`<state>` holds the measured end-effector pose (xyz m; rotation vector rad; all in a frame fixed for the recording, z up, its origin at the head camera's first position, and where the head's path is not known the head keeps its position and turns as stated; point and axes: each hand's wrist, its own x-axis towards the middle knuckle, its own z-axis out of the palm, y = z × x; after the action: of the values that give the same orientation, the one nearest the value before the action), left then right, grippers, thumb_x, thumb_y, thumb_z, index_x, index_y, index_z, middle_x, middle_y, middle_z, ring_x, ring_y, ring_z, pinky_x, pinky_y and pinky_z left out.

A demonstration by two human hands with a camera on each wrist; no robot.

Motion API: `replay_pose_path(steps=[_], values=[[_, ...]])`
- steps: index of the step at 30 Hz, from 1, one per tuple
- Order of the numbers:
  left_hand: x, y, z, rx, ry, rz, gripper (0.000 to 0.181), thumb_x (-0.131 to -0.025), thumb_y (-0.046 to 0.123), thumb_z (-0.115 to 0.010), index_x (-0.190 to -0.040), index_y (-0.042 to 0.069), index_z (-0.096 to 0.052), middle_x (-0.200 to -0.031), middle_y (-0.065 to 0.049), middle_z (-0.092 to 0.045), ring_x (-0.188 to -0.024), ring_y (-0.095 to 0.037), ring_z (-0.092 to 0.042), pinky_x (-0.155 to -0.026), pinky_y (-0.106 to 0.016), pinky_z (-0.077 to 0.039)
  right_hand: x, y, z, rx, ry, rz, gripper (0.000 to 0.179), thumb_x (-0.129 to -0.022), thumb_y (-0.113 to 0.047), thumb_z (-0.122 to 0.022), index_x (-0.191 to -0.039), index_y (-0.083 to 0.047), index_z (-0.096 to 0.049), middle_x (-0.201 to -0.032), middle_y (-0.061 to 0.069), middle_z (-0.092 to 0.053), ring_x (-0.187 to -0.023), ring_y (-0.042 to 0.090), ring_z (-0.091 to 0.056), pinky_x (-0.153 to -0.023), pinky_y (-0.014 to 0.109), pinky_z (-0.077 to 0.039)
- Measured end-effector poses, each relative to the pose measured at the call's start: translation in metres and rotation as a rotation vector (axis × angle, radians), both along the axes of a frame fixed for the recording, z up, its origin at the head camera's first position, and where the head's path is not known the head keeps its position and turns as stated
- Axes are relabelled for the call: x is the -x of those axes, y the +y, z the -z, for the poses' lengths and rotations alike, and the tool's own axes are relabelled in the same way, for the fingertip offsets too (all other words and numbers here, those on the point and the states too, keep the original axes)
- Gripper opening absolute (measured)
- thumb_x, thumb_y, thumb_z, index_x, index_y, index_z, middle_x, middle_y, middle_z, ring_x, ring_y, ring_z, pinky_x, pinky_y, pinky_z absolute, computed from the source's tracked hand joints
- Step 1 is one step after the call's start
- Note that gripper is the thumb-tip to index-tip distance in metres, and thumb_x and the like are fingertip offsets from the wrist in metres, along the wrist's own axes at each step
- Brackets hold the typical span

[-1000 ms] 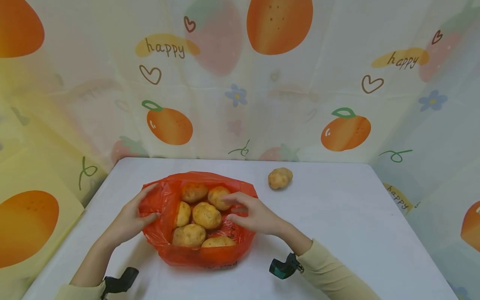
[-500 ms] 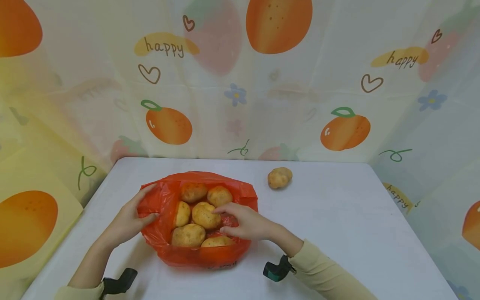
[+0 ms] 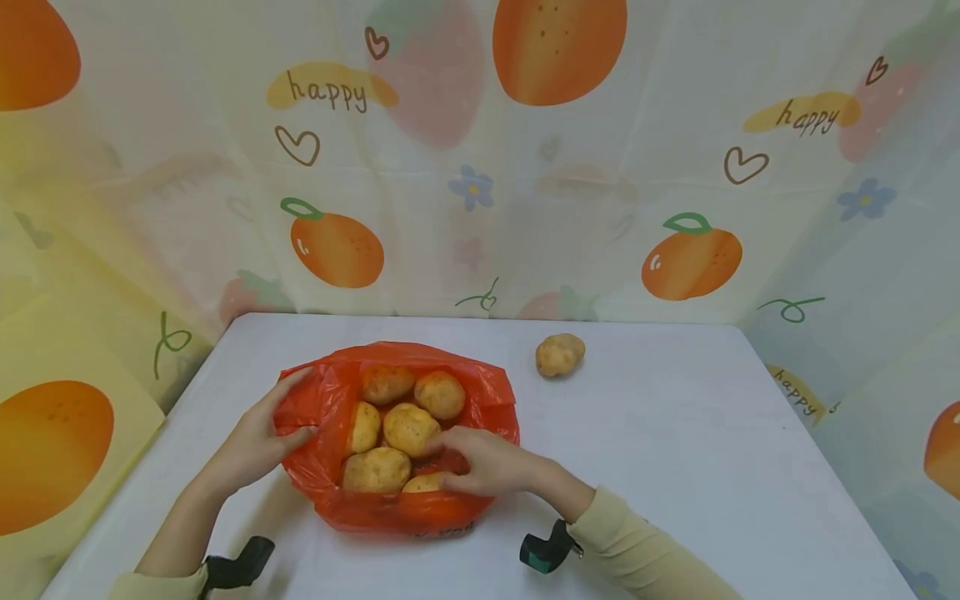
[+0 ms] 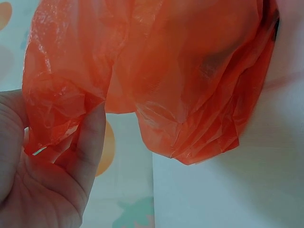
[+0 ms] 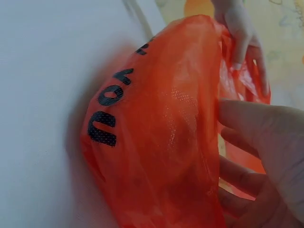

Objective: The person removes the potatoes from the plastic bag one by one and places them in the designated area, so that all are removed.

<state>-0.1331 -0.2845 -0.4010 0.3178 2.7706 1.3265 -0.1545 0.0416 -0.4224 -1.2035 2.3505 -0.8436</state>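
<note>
A red plastic bag [image 3: 330, 500] stands on the white table with its mouth spread wide and several potatoes inside. My left hand [image 3: 258, 433] holds the bag's left rim, which passes between the thumb and fingers in the left wrist view. My right hand [image 3: 487, 462] reaches into the mouth from the right, fingers loosely bent and spread from the thumb. Its fingertips are right by the middle potato [image 3: 410, 428], while the thumb overlaps the front potato [image 3: 422, 482]. In the right wrist view, the bag's printed side [image 5: 156, 123] hides part of the right fingers.
One potato [image 3: 559, 356] lies outside the bag, near the back edge of the white table [image 3: 660, 450]. A fruit-patterned cloth [image 3: 555, 225] hangs behind the table and along its sides.
My right hand has moved down toward the near side of the bag's mouth, from the back right potato to the front one. The left hand stays at the left rim.
</note>
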Motion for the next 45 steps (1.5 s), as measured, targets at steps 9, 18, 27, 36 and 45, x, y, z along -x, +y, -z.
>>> replay_pose_path(steps=[9,18,27,36,45], values=[[-0.001,-0.001,0.000,0.013,-0.008,-0.008,0.075,-0.084,0.008,-0.064,-0.145,0.022,-0.023,-0.132,-0.019,-0.041,-0.110,-0.036,-0.048,-0.074,-0.036,-0.056,-0.003,-0.001,0.005,-0.003,0.016,-0.051,0.041,-0.087,-0.022,-0.063,-0.125,-0.010,-0.052,-0.122,0.003,-0.057,-0.110,0.015,-0.052,-0.093,0.020,-0.043],[0.000,-0.001,-0.001,-0.003,-0.021,-0.013,0.075,-0.085,0.011,-0.064,-0.145,0.024,-0.022,-0.132,-0.018,-0.041,-0.108,-0.035,-0.050,-0.072,-0.034,-0.056,0.003,-0.004,0.008,-0.034,-0.009,0.046,0.039,-0.090,-0.026,-0.059,-0.126,-0.014,-0.052,-0.123,0.000,-0.056,-0.112,0.014,-0.052,-0.095,0.024,-0.044],[0.001,-0.002,0.000,-0.002,-0.015,-0.005,0.074,-0.085,0.012,-0.064,-0.145,0.025,-0.023,-0.132,-0.017,-0.042,-0.109,-0.035,-0.050,-0.073,-0.033,-0.056,0.006,-0.006,0.005,-0.033,0.037,-0.027,0.041,-0.088,-0.022,-0.062,-0.125,-0.011,-0.053,-0.121,0.002,-0.058,-0.107,0.015,-0.054,-0.093,0.021,-0.044],[0.000,-0.001,0.001,0.015,-0.002,-0.007,0.074,-0.084,0.007,-0.064,-0.145,0.022,-0.024,-0.133,-0.018,-0.040,-0.111,-0.036,-0.047,-0.075,-0.037,-0.055,0.006,-0.007,0.011,-0.030,-0.027,-0.110,0.043,-0.086,-0.023,-0.063,-0.126,-0.012,-0.052,-0.122,0.000,-0.057,-0.112,0.012,-0.052,-0.095,0.021,-0.042],[-0.001,-0.001,0.003,0.042,0.024,-0.012,0.073,-0.084,0.006,-0.064,-0.145,0.019,-0.026,-0.135,-0.019,-0.039,-0.115,-0.038,-0.044,-0.082,-0.049,-0.051,0.006,-0.004,0.018,-0.053,-0.045,-0.186,0.044,-0.089,-0.026,-0.059,-0.130,-0.015,-0.050,-0.125,-0.006,-0.054,-0.111,0.004,-0.048,-0.098,0.020,-0.039]])
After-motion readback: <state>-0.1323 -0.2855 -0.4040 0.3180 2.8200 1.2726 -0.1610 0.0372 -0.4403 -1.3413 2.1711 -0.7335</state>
